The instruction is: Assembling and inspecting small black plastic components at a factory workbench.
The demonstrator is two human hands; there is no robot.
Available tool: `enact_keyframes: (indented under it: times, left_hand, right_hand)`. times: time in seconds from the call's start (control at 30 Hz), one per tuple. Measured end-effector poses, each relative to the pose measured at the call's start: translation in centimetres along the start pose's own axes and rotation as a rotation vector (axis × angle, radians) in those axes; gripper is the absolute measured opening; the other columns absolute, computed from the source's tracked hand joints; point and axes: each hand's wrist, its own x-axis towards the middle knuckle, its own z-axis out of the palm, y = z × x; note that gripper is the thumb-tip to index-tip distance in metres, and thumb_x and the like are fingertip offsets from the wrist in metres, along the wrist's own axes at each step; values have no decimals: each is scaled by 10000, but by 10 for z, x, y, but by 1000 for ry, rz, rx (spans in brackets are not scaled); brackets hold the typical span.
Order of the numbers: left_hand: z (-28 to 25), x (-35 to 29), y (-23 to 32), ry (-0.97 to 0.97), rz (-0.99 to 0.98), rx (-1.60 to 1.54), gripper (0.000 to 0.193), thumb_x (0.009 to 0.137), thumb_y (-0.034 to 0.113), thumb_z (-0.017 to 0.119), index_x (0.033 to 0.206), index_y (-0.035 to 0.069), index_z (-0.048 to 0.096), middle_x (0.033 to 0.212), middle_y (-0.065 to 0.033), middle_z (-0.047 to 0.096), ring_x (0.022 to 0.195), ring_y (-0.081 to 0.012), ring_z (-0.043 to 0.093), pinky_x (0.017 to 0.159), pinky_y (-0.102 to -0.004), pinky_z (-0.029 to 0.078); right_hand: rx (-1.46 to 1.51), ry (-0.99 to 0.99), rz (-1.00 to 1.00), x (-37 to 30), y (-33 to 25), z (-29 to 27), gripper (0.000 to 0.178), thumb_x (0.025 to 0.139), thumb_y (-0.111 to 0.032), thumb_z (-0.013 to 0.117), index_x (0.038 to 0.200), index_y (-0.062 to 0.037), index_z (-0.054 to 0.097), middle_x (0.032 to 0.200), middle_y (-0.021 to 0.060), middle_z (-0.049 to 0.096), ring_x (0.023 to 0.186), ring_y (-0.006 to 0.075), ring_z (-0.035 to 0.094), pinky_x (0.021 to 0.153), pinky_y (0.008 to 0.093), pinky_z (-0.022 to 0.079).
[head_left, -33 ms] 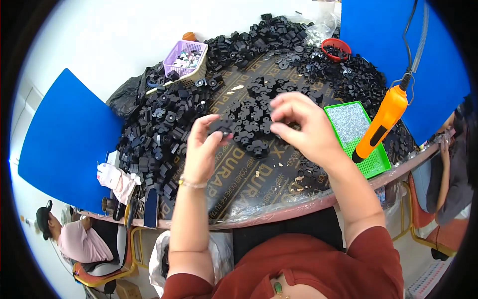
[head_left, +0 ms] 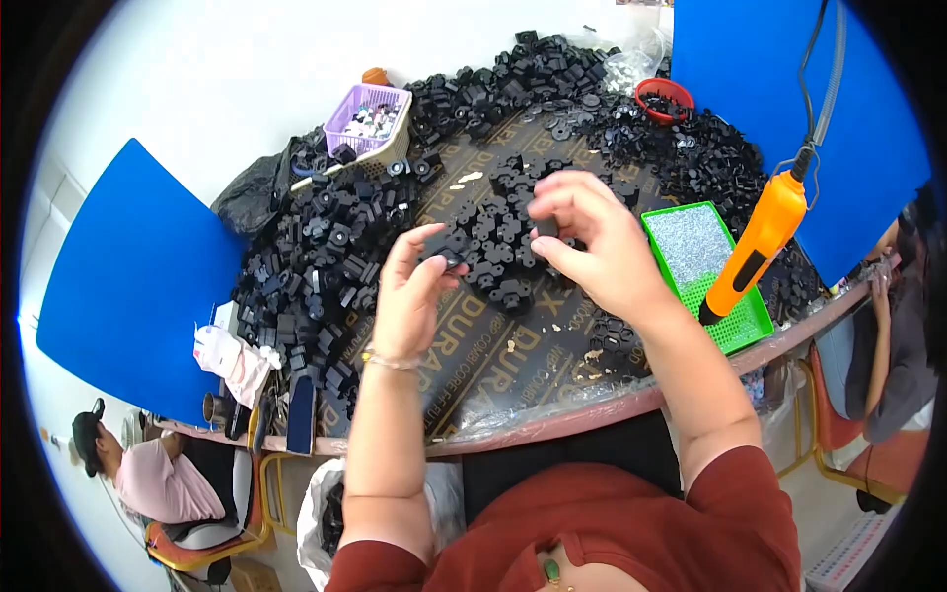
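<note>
My left hand [head_left: 412, 291] is closed on a black plastic part [head_left: 449, 259], pinched between thumb and fingertips above the table. My right hand [head_left: 592, 235] is raised a little to the right of it, thumb and fingers curled round a small dark plastic piece [head_left: 546, 228], whose shape is mostly hidden. Under and between both hands lies a cluster of black lobed plastic parts [head_left: 508, 237]. To the right, an orange electric screwdriver [head_left: 758, 242] hangs from a cable, its tip over a green tray [head_left: 728, 331] of small silvery screws.
A large heap of black parts [head_left: 316, 247] covers the table's left, and smaller black pieces [head_left: 691, 148] lie at the far right. A purple basket [head_left: 340, 111] and a red bowl [head_left: 643, 96] stand behind. Blue panels [head_left: 138, 286] flank the table. Other people sit left and right.
My left hand has shifted slightly right with the black part. My right hand has moved slightly up and left, and a small dark piece now shows between its thumb and fingers.
</note>
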Motion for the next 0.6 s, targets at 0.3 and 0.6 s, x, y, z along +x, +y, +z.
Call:
enact_keyframes:
  times: [0.3, 0.6]
  left_hand:
    - [-5, -1, -64, -62, -161, -89, 402, 924, 105, 679, 1297, 47, 542, 980, -29, 656, 800, -104, 621, 730, -223, 497]
    - [2, -3, -61, -167, -32, 139, 446, 918, 118, 696, 1327, 22, 546, 1036, -27, 664, 887, -91, 610, 788, -226, 496]
  right_hand:
    - [454, -90, 365, -13, 58, 19, 191, 857, 47, 676, 1042, 2, 657, 975, 45, 676, 894, 101, 630, 812, 252, 522]
    - [470, -193, 514, -10, 63, 21, 213, 880, -7, 674, 1091, -20, 688, 965, 2, 669, 862, 74, 615, 795, 228, 504]
